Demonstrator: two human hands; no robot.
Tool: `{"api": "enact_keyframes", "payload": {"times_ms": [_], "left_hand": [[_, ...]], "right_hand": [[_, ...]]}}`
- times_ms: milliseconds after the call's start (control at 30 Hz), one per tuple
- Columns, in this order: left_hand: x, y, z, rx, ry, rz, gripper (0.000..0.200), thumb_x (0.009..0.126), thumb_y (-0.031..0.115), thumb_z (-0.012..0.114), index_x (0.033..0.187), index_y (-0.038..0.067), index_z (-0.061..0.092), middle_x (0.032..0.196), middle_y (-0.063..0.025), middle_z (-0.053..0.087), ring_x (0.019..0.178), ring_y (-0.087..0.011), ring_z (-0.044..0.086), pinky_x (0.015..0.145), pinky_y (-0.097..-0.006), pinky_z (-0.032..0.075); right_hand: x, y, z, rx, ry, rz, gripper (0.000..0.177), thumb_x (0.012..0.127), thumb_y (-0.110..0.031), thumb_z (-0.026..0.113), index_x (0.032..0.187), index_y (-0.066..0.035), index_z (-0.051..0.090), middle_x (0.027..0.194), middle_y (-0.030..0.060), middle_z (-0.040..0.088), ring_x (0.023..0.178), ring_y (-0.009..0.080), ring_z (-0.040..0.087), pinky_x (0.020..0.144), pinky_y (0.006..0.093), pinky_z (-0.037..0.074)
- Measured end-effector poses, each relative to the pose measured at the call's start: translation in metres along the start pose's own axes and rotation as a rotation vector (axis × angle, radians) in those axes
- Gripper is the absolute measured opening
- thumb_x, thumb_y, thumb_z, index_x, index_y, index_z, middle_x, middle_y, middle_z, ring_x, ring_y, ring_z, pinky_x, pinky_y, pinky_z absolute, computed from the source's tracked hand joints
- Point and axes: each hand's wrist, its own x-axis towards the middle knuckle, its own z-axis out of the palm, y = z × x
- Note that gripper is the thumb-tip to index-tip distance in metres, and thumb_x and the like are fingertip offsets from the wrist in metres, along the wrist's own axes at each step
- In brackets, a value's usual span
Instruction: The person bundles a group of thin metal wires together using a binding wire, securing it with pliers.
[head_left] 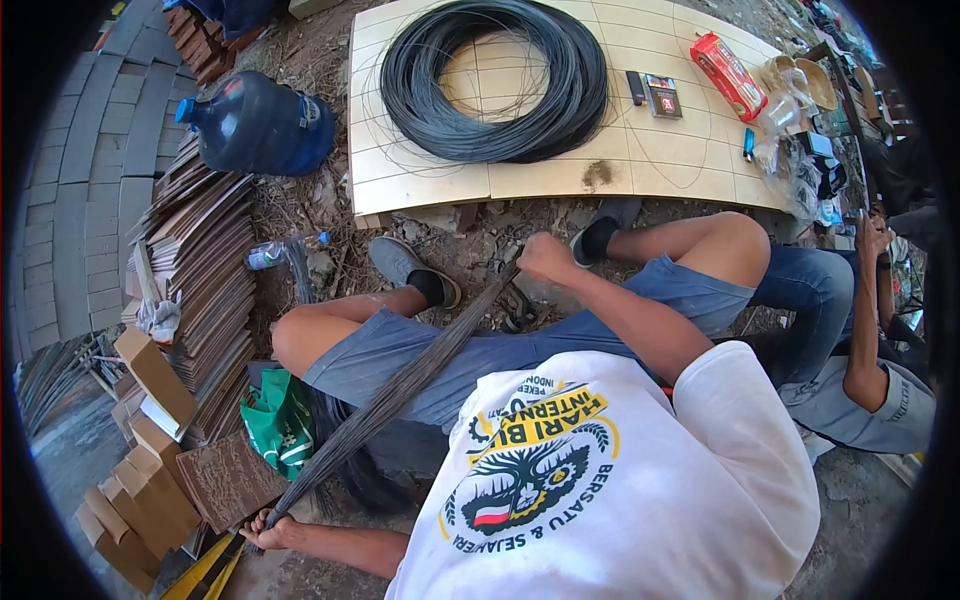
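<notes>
as the person sits on the ground (470, 235), a long wire bundle (400, 388) lies across their lap (530, 350), right hand (545, 257) fisted round its far end, left hand (268, 528) gripping the near end

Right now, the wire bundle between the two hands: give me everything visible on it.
The wire bundle is a sheaf of many thin, straight, dark grey strands that look like matte metal wire. It runs diagonally across the lap, lying over the blue shorts. The left hand is closed around its lower end and the right hand around its upper end between the knees. The strands fan slightly along the lower half and draw tight at the upper grip. Any tie or binding cannot be seen.
</notes>
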Motion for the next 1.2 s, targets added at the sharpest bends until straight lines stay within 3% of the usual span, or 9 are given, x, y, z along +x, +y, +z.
{"api": "enact_keyframes", "payload": {"times_ms": [100,200,333,533,600,733,1033,1133,1200], "left_hand": [[-0.003,-0.001,0.001,-0.028,0.004,-0.014,0.026,0.098,0.031,0.06,0.083,0.011,0.051,0.053,0.0077,0.038,0.042,-0.0062,0.04,0.041,-0.0214,0.04],[-0.005,-0.006,-0.007,-0.025,0.042,-0.07,0.026,0.098,0.031,0.06,0.083,0.012,0.051,0.053,0.0078,0.038,0.043,-0.0062,0.041,0.041,-0.0218,0.04],[-0.003,-0.017,-0.021,-0.075,0.01,-0.15,0.027,0.098,0.032,0.06,0.081,0.013,0.05,0.053,0.008,0.038,0.044,-0.0061,0.041,0.042,-0.022,0.04],[-0.007,-0.019,-0.019,-0.053,0.02,-0.177,0.033,0.099,0.033,0.056,0.073,0.016,0.047,0.053,0.0082,0.037,0.043,-0.0063,0.04,0.041,-0.0227,0.04],[0.0,-0.018,-0.02,-0.052,0.019,-0.167,0.029,0.098,0.031,0.058,0.075,0.016,0.048,0.054,0.0081,0.038,0.044,-0.0062,0.04,0.042,-0.0229,0.04],[0.006,-0.019,-0.023,-0.06,0.014,-0.152,0.027,0.097,0.029,0.06,0.077,0.015,0.049,0.056,0.0081,0.039,0.046,-0.0061,0.04,0.042,-0.023,0.04],[0.009,-0.024,-0.032,-0.03,0.039,-0.164,0.031,0.099,0.032,0.057,0.075,0.016,0.047,0.057,0.0081,0.037,0.046,-0.0067,0.039,0.044,-0.025,0.039],[0.003,-0.026,-0.024,0.005,0.068,-0.127,0.032,0.099,0.032,0.056,0.074,0.015,0.046,0.057,0.0077,0.037,0.047,-0.0071,0.04,0.045,-0.0252,0.039],[-0.003,-0.025,-0.018,-0.044,0.067,-0.107,0.025,0.099,0.03,0.059,0.082,0.012,0.051,0.053,0.0086,0.037,0.043,-0.0051,0.039,0.041,-0.0208,0.039]], "right_hand": [[0.01,0.013,-0.02,0.493,-0.249,0.052,0.021,0.07,-0.021,0.07,0.072,0.001,0.068,0.068,0.0092,0.064,0.065,0.0184,0.058,0.06,0.0352,0.046],[0.013,0.035,-0.022,0.756,-0.316,-0.048,0.018,0.072,-0.018,0.068,0.074,0.0,0.068,0.072,0.0078,0.064,0.066,0.0183,0.057,0.06,0.0328,0.044],[0.006,0.038,-0.038,0.609,-0.285,-0.141,0.018,0.072,-0.02,0.067,0.072,-0.002,0.067,0.065,0.0072,0.059,0.056,0.0154,0.053,0.051,0.0344,0.042],[0.001,0.014,-0.062,0.37,-0.268,-0.243,0.017,0.074,-0.017,0.068,0.073,-0.001,0.063,0.069,0.0095,0.062,0.066,0.018,0.058,0.061,0.0348,0.045],[0.006,0.012,-0.065,0.109,-0.339,-0.378,0.025,0.074,-0.023,0.069,0.072,0.001,0.064,0.065,0.0125,0.06,0.057,0.0218,0.056,0.055,0.0388,0.045],[0.014,0.02,-0.052,0.132,-0.43,-0.443,0.031,0.073,-0.028,0.071,0.073,0.002,0.065,0.067,0.0163,0.062,0.06,0.0285,0.059,0.06,0.0422,0.047],[-0.013,0.005,-0.007,0.376,0.147,0.124,0.027,0.078,-0.022,0.065,0.074,0.005,0.068,0.073,0.0174,0.067,0.068,0.0277,0.064,0.066,0.0406,0.048],[-0.008,-0.007,0.022,0.683,0.389,0.348,0.029,0.08,-0.024,0.064,0.084,0.005,0.069,0.084,0.0204,0.07,0.085,0.0333,0.067,0.076,0.0424,0.051],[-0.008,-0.019,0.029,1.256,0.358,0.688,0.026,0.086,-0.02,0.067,0.1,0.001,0.069,0.098,0.0121,0.071,0.095,0.0231,0.064,0.085,0.0377,0.047]]}}
